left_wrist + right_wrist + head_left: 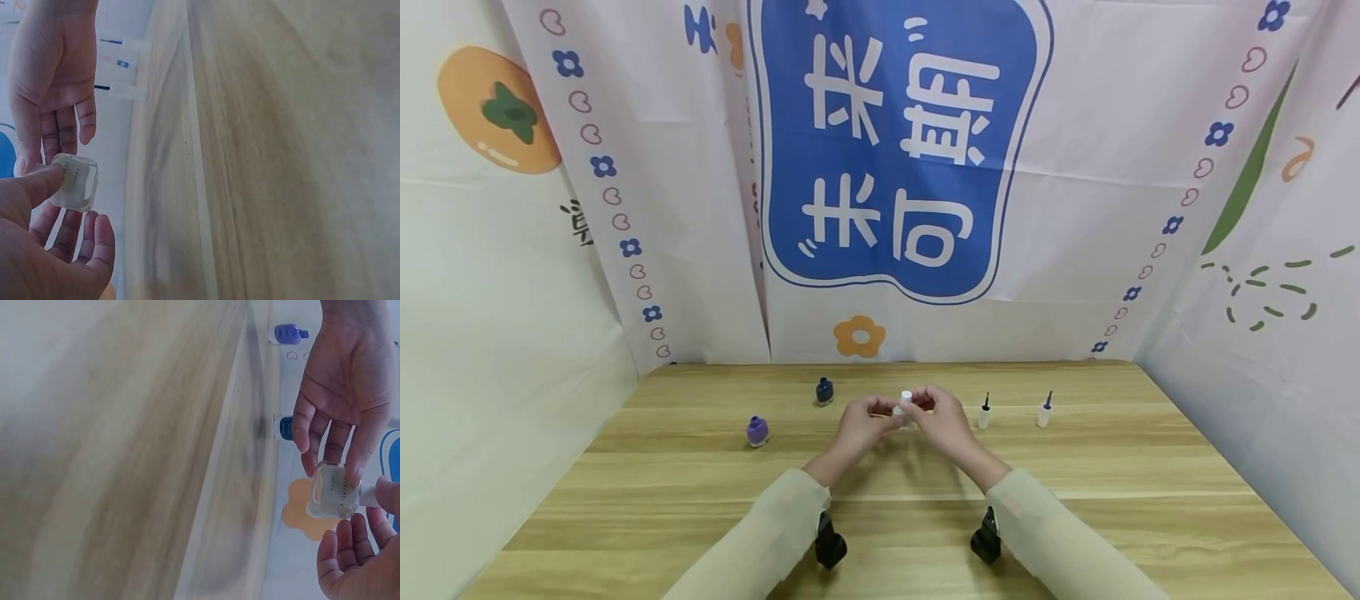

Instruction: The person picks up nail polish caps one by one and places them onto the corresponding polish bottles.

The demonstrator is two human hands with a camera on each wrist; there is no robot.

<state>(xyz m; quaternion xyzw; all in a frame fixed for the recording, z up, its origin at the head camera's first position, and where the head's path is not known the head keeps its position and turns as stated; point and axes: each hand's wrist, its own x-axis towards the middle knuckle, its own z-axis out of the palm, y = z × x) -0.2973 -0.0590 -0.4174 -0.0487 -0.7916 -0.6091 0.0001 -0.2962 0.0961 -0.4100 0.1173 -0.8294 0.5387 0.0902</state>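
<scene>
Between both hands is a small square nail polish bottle of clear glass with a pale label and pale or clear contents. Its white cap sits at the neck. My left hand pinches the bottle body between thumb and fingers. With thumb and fingertips, my right hand grips the cap; its other fingers hang loosely curled in the right wrist view. The bottle is held a little above the wooden table. Fingers partly hide the bottle in the head view.
Left of the hands stand an uncapped purple polish bottle and an uncapped dark blue one. To the right, two white caps stand brush-up: one with a dark brush, another with a purple brush. A printed curtain hangs behind.
</scene>
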